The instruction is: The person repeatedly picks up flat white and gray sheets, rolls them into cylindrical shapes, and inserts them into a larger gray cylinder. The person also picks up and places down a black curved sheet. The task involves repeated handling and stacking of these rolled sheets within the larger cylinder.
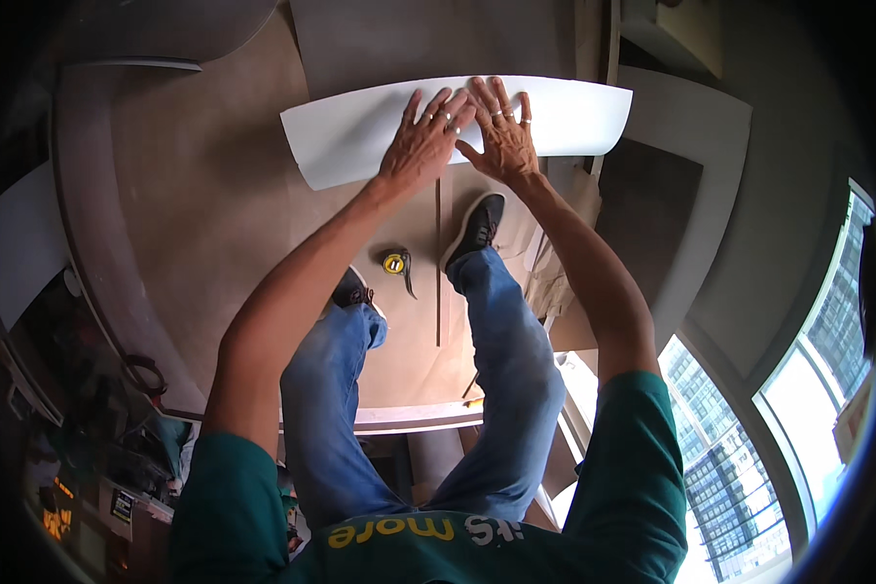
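- Brown board (204, 224): beneath the white curved strip (579, 117), reaching farther left than it.
- White curved strip: under both hands, its ends extending past them on either side.
- Round black-and-yellow tool (394, 263): on the brown board, nearer the person than the white curved strip.
- Left hand (424, 141): palm down over the strip's middle, fingers extended, grasping nothing.
- Right hand (502, 136): just beside it, palm down, unclenched, fingertips at the strip's far edge.
- Dark panel (650, 209): right of the strip.

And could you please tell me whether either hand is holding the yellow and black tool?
No, the left hand and right hand rest on the white sheet, apart from that tool.
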Demonstrator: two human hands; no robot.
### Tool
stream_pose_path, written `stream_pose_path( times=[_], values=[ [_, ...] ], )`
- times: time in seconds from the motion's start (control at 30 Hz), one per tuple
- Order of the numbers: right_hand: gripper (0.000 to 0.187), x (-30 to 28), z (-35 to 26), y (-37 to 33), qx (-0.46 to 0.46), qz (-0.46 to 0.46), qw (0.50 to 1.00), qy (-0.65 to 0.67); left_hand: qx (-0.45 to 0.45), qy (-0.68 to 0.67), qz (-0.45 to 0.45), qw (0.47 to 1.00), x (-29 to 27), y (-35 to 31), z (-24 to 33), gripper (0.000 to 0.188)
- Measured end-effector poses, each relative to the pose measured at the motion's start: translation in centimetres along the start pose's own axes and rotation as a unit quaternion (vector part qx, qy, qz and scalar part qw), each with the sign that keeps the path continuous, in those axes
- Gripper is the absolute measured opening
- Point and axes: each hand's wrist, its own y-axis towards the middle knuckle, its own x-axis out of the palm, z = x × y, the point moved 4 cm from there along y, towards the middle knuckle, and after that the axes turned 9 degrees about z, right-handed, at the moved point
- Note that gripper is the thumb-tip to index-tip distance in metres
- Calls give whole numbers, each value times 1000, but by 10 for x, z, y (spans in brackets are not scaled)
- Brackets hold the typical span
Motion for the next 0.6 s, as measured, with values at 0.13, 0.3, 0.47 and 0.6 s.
stream_pose_path(
  times=[0.13, 0.3, 0.47, 0.6],
  values=[
    [63, 20, 29, 47, -28, 52, 998, 32, -67, -35, -85, 994, 25, -1, -19, 100],
    [57, 67, 54, 72, -54, 2, 997, 46, -68, -21, -116, 991, 66, 6, -39, 134],
    [51, 115, 64, 90, -67, -58, 994, 67, -104, -29, -206, 973, 98, 14, -55, 139],
    [46, 147, 77, 89, -58, -108, 986, 110, -100, -89, -239, 962, 119, 14, -65, 137]
  ],
)
